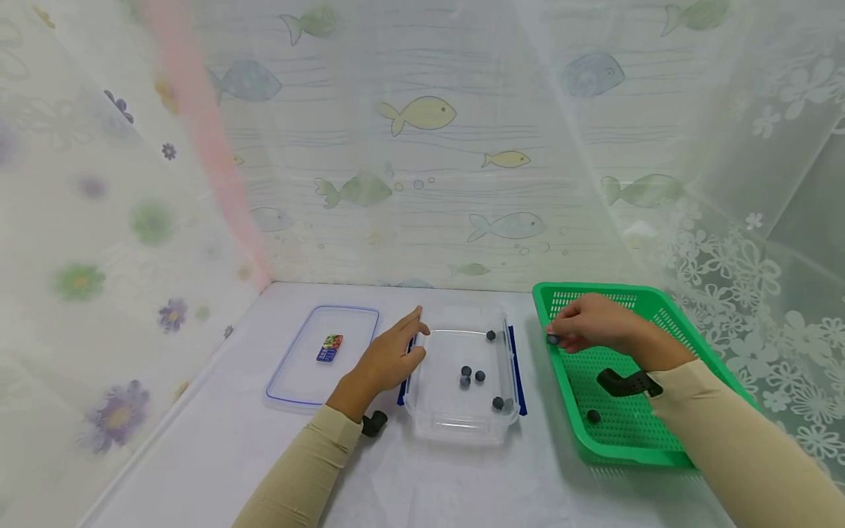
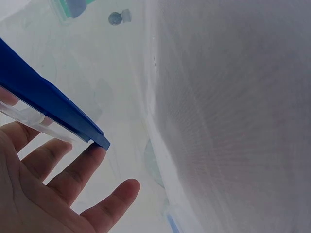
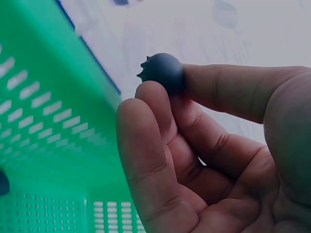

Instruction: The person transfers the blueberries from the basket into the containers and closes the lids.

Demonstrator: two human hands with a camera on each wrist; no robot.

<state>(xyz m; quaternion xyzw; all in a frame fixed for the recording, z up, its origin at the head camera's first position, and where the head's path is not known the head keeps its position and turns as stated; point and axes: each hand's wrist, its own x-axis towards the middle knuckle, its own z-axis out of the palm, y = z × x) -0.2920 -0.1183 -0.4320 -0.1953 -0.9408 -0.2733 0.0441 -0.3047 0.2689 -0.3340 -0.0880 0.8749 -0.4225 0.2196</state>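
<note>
My right hand [image 1: 584, 323] pinches a blueberry [image 3: 165, 73] between thumb and fingertips, over the left rim of the green basket [image 1: 635, 456]. The berry's crown points away from the thumb in the right wrist view. Another blueberry [image 1: 593, 416] lies on the basket floor. My left hand [image 1: 389, 356] rests at the left side of a clear plastic container [image 1: 455, 425], fingers spread and mostly straight. In the left wrist view its fingertips touch the blue latch [image 2: 58, 104]. Several blueberries sit in the container, among them one [image 1: 491, 335] near the back and one [image 1: 498, 402] near the front.
A clear lid with a blue seal [image 1: 290, 400] lies flat left of the container, bearing a colourful label [image 1: 329, 348]. Another blue latch [image 1: 517, 370] hangs along the container's right side. A fish-printed curtain [image 1: 422, 147] stands behind the white-covered table [image 1: 462, 484].
</note>
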